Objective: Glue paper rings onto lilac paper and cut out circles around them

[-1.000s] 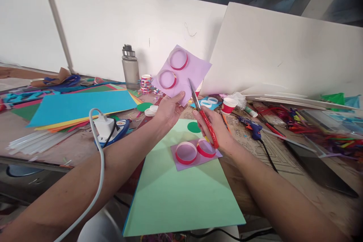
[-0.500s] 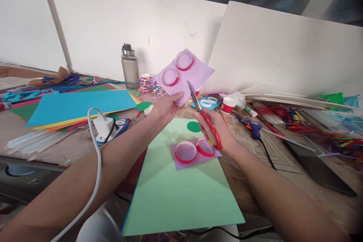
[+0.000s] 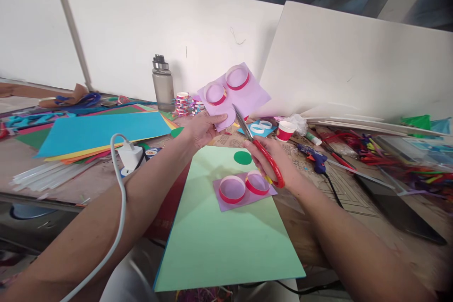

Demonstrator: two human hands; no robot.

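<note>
**Blades close to thumb and rings**

We hold the lilac sheet (image 3: 235,96) up above the far half of the counter (image 3: 357,198), our left hand (image 3: 203,128) pinching its lower corner, fingers closed on the paper. Two rings (image 3: 226,86) are stuck on its upper part. Our right hand (image 3: 274,160) grips the scissors (image 3: 260,148) by their red handles, fingers wrapped tight; the blades look nearly closed, their tips at the sheet's lower edge, just beside our left thumb.

We judge the main risk to be that thumb: it sits near the tips, so a push forward could nick it. The sheet is held by one corner only, so it may flex or twist and the cut could tear or run toward the nearer ring. A cable (image 3: 118,188) draped over our left forearm could tug the arm off line.
</note>
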